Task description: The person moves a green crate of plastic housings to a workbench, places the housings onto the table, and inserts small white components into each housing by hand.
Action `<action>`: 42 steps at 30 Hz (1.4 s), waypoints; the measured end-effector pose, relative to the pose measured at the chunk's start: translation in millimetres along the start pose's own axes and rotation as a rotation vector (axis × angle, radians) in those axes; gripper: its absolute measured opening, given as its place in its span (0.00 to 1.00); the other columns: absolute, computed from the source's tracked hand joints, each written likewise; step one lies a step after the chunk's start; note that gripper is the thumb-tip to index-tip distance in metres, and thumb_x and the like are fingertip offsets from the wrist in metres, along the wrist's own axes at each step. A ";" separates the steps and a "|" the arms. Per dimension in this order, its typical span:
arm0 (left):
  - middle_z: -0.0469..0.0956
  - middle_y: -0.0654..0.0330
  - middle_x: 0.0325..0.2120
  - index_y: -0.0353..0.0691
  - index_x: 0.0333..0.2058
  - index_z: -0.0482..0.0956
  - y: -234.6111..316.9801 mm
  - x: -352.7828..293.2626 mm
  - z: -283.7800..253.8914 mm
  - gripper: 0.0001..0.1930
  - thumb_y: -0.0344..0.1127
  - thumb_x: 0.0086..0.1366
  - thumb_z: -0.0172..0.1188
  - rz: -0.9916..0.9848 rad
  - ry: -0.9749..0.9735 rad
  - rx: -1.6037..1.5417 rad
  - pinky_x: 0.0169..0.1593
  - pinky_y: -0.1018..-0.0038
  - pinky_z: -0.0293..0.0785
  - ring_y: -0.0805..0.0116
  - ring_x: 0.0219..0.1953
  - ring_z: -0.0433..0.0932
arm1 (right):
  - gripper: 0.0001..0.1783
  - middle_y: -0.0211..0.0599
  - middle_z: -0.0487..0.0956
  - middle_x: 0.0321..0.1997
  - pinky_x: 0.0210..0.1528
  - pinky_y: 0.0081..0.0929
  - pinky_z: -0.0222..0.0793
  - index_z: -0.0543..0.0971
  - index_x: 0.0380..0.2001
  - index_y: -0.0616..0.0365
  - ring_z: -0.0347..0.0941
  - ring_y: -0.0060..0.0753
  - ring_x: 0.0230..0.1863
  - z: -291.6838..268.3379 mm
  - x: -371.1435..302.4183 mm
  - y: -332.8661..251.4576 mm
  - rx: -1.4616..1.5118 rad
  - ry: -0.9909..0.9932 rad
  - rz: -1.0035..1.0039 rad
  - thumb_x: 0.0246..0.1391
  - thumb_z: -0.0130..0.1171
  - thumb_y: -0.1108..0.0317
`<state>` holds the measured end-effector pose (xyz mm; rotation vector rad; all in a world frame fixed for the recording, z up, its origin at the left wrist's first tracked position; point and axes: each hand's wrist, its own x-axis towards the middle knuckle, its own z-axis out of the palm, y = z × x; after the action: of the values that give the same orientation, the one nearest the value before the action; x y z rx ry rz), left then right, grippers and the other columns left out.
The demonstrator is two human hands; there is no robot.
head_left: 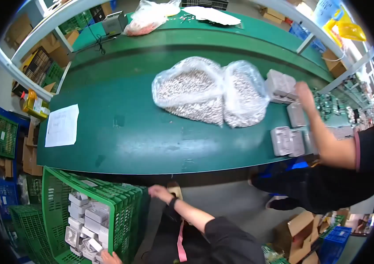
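At the lower left stands a green plastic crate (113, 220), holding several light-grey plastic housings (96, 215). My left hand (111, 258) grips the crate's near right rim, partly cut off by the picture's lower edge. My right hand (159, 192) reaches left across my body, close to the crate's far right side below the table edge. Its fingers point at the crate, a little blurred, and nothing shows in them; whether they touch the crate I cannot tell. A black band circles the right wrist.
On the green table (121, 149) lie two clear bags of small pale parts (195, 90) and a white paper sheet (62, 126). At right, a co-worker's hand (303, 93) touches stacked grey housings (279, 84). Cardboard boxes (299, 226) stand on the floor lower right.
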<state>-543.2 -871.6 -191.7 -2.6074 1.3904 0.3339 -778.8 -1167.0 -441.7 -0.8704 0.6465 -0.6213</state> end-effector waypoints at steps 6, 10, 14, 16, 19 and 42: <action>0.64 0.44 0.41 0.31 0.40 0.67 106.6 54.8 -42.3 0.16 0.39 0.63 0.44 0.240 0.455 -0.394 0.49 0.60 0.59 0.49 0.47 0.63 | 0.12 0.35 0.77 0.38 0.42 0.22 0.69 0.76 0.39 0.63 0.73 0.23 0.37 -0.8 -212.5 -224.3 -0.091 0.152 0.242 0.57 0.49 0.67; 0.71 0.48 0.39 0.34 0.37 0.71 262.1 166.4 -115.9 0.11 0.29 0.54 0.55 0.378 0.702 -0.637 0.47 0.60 0.63 0.51 0.42 0.68 | 0.07 0.33 0.76 0.32 0.38 0.21 0.68 0.75 0.34 0.62 0.70 0.21 0.33 -80.4 -197.1 -289.2 -0.409 0.578 0.085 0.51 0.54 0.73; 0.73 0.56 0.34 0.40 0.35 0.72 352.4 221.5 -187.3 0.10 0.26 0.51 0.55 0.687 0.640 -0.793 0.43 0.66 0.64 0.56 0.37 0.71 | 0.04 0.31 0.72 0.27 0.35 0.21 0.66 0.71 0.27 0.62 0.68 0.21 0.30 -75.8 -122.9 -362.1 -0.790 0.264 -0.171 0.50 0.55 0.74; 0.72 0.59 0.31 0.41 0.32 0.71 361.9 216.3 -178.1 0.08 0.26 0.50 0.54 0.644 0.569 -0.934 0.40 0.66 0.65 0.59 0.35 0.71 | 0.05 0.31 0.71 0.26 0.34 0.20 0.66 0.69 0.25 0.61 0.67 0.21 0.29 -69.4 -62.8 -357.9 -0.790 0.010 -0.153 0.50 0.55 0.74; 0.72 0.60 0.30 0.42 0.29 0.72 330.3 158.6 -133.7 0.08 0.24 0.47 0.53 0.399 0.572 -0.970 0.39 0.67 0.65 0.60 0.34 0.72 | 0.08 0.31 0.69 0.25 0.33 0.20 0.65 0.67 0.23 0.61 0.66 0.21 0.27 -39.5 -33.9 -327.4 -0.772 -0.283 -0.095 0.50 0.56 0.74; 0.77 0.49 0.35 0.37 0.36 0.78 -110.6 68.8 224.0 0.17 0.43 0.55 0.51 -0.732 -0.736 -0.636 0.44 0.64 0.71 0.55 0.40 0.76 | 0.31 0.39 0.76 0.36 0.35 0.28 0.68 0.72 0.43 0.65 0.73 0.33 0.33 269.1 132.6 122.8 -1.305 -0.913 0.663 0.53 0.49 0.44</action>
<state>-440.1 -809.1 -421.2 -2.6997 0.0610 1.5769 -469.4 -1070.6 -447.6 -1.8370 0.3796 0.9310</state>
